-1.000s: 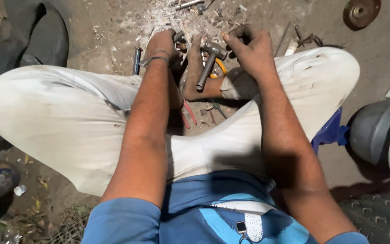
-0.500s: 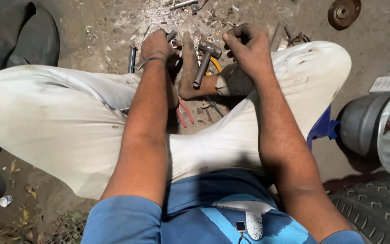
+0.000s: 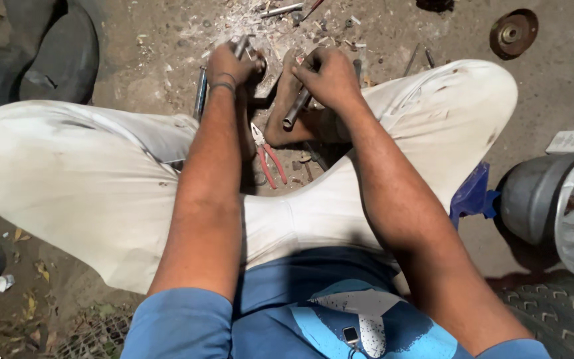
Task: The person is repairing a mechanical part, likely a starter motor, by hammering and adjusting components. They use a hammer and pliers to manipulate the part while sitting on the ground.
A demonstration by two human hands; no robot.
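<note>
I sit cross-legged on a dirt floor in white trousers. My left hand [image 3: 228, 65] is closed around a small metal part with a short rod sticking up from the fist. My right hand [image 3: 327, 76] grips a grey metal rod-like tool [image 3: 295, 112] that slants down toward my bare foot [image 3: 286, 119]. Red-handled pliers [image 3: 267, 156] lie on the ground between my legs, just below both hands. What the two hands press on between them is hidden by the fingers.
A dark tyre [image 3: 41, 56] lies at the upper left and a rusty round disc [image 3: 513, 32] at the upper right. A grey metal drum [image 3: 559, 199] and a blue object [image 3: 473, 194] sit at the right. Small bolts and white chips litter the ground ahead.
Both hands stay at the same spot by the foot; the right hand has shifted down the metal tool. The view has tilted slightly, moving the scene in the picture.
</note>
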